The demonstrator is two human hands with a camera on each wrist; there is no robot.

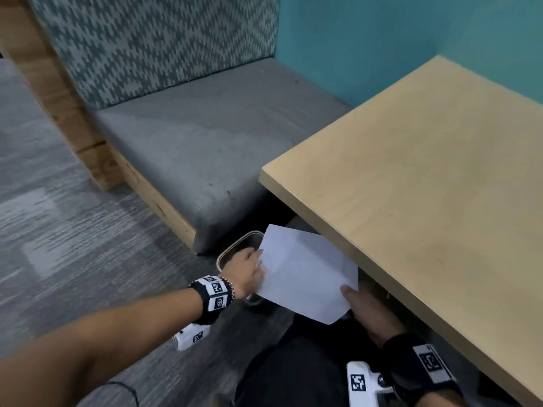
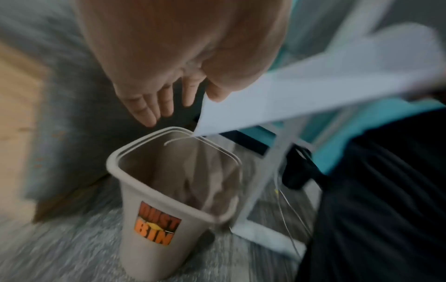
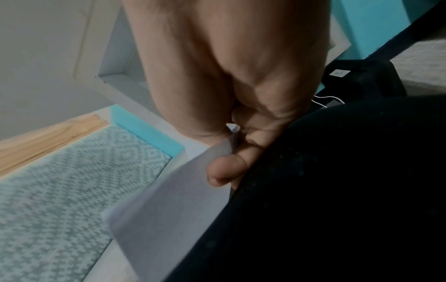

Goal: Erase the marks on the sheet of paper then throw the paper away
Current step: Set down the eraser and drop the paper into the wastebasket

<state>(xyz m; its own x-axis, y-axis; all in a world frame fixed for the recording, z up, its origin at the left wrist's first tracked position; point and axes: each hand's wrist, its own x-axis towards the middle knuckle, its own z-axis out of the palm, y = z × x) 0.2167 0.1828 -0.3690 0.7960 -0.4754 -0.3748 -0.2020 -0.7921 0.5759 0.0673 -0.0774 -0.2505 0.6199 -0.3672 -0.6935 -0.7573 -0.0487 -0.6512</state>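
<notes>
Disposal step: paper (image 1: pixel 305 271) held over bin (image 2: pixel 154 209).
Right hand (image 1: pixel 367 312) pinches its near corner, left hand (image 1: pixel 245 270) pinches the far edge, other fingers loose. Next: lower it in, release both.

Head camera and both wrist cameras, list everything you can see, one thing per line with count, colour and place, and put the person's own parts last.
sheet of paper: one, white, held over the bin beside the table's edge.
dustbin: one, beige with an orange label, on the carpet below the paper.
table: one, light wood top, right.
bench seat: one, grey cushion, patterned teal back, wooden frame, left.
wall: teal, behind the table.
carpet: grey, on the floor.
left hand: one, wristband with markers, thumb on the paper's left edge, other fingers straight.
right hand: one, wristband with markers, pinches the paper's right corner.
</notes>
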